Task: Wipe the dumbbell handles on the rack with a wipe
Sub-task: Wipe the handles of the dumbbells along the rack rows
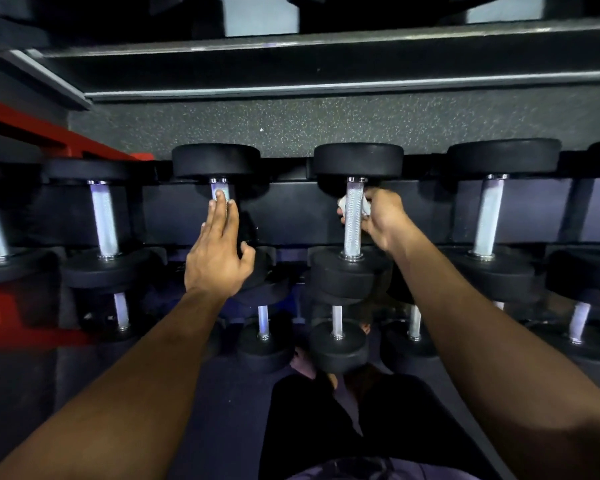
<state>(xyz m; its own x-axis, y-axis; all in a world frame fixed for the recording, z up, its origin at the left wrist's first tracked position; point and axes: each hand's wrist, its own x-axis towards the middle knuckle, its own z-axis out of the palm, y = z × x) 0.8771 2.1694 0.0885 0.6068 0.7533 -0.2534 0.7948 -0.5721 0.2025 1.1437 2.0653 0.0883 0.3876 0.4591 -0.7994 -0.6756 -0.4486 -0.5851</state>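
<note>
The right hand (378,216) grips a white wipe (343,203) wrapped around the upper part of a knurled steel dumbbell handle (353,223), fingers curled behind the bar, the wipe showing on both sides of it. That dumbbell lies on the upper tier of the black rack (284,209). Left of the grip, the left hand (219,251) lies flat with straight fingers along the neighbouring handle (219,190), holding nothing.

Progress, as judged: wiping is under way on this one handle, with the stretch below the grip apparently not yet covered. No handle shows visible wetness or residue, so which others are done cannot be told. Handles further left, further right and on the lower tier appear to remain.

The handles are bright, cross-hatched metal between black round heads.
</note>
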